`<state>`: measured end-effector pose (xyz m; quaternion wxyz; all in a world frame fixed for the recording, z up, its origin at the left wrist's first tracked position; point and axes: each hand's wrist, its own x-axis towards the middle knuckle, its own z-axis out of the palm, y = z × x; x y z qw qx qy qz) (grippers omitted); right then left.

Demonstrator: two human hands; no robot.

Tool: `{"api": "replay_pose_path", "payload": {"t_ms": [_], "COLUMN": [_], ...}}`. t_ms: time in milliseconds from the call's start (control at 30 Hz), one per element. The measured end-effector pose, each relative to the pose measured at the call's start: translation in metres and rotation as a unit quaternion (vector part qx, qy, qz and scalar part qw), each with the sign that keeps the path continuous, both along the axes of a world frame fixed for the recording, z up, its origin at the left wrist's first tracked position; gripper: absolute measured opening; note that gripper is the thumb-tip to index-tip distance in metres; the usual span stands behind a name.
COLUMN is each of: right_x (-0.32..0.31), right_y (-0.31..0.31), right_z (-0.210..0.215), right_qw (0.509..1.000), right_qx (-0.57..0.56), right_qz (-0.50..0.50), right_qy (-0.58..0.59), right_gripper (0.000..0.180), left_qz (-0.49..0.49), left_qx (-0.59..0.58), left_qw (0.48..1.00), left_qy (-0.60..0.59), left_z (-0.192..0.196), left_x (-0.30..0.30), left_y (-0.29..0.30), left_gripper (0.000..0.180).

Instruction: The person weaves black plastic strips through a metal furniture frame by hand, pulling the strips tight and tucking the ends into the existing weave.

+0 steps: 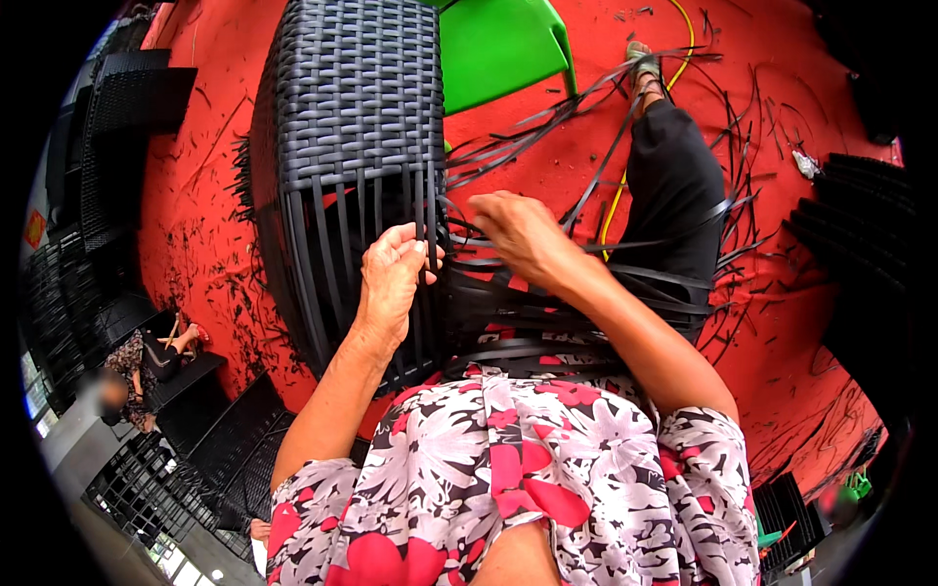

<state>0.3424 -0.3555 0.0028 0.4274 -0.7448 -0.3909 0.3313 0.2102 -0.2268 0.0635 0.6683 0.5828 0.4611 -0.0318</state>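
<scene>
A dark grey woven wicker furniture piece (362,88) stands in front of me, slightly to the left. Its upper part is tightly woven; below that, bare upright strips (332,234) run over a dark opening. My left hand (389,278) is at these uprights near the right-hand corner, thumb and fingers pinched on one strip. Just right of the corner, my right hand (523,234) has its fingers curled together around a thin black weaving strip (459,213); the fingertips are partly hidden. Loose black strips (625,283) trail across my lap and right leg.
A green plastic chair (503,54) stands beyond the wicker piece. A yellow hose (616,210) and scattered strips lie on the red floor covering (791,127). Black wicker pieces (137,98) are stacked at the left. Another person (137,376) sits at the lower left.
</scene>
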Motion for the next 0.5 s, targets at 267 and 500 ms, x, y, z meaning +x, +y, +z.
{"api": "replay_pose_path", "payload": {"t_ms": [267,500], "right_x": [-0.036,-0.042], "right_y": [0.016,0.015], "right_z": [-0.032,-0.025], "right_qw": [0.916,0.790], "right_qx": [0.027,0.104], "right_qz": [-0.111,-0.077], "right_qy": [0.385,0.599], "right_gripper": [0.021,0.024], "left_qz": [0.036,0.071], "left_qx": [0.000,0.020], "left_qw": [0.999,0.997], "left_qy": [-0.027,-0.022], "left_z": [0.000,0.004], "left_x": [-0.003,-0.003], "left_y": [-0.004,-0.009], "left_gripper": [0.024,0.026]}}
